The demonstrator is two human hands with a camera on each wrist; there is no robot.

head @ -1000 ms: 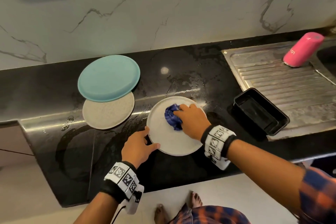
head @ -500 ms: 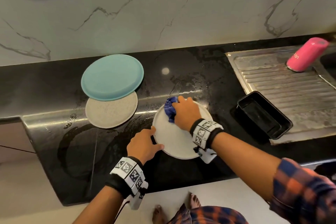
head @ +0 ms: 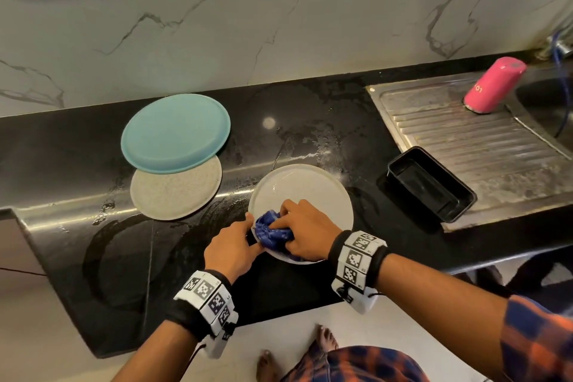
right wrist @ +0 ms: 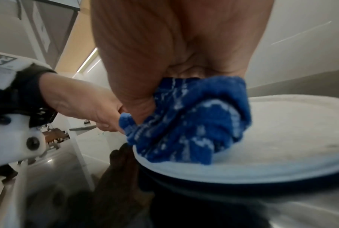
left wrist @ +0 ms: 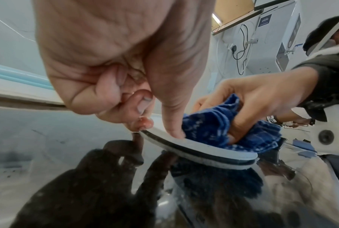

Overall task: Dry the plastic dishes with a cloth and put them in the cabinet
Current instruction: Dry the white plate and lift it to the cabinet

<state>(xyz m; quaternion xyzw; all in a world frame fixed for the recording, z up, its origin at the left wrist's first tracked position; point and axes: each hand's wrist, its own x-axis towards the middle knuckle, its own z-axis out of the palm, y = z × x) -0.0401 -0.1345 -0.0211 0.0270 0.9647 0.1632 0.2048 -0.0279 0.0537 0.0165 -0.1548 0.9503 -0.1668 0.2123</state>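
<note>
Right grip (head: 305,228) bunches cloth (head: 273,231) – wet black counter (head: 93,245), marble wall (head: 279,15).

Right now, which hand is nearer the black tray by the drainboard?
Right. The right hand presses the blue cloth on the white plate, on the side toward the black tray. The left hand holds the plate's opposite edge, farther away.

Black wristbands (head: 356,260) carry white blocks with square black-and-white markers; sleeve (head: 539,338) – blue-orange plaid; feet bare.
</note>
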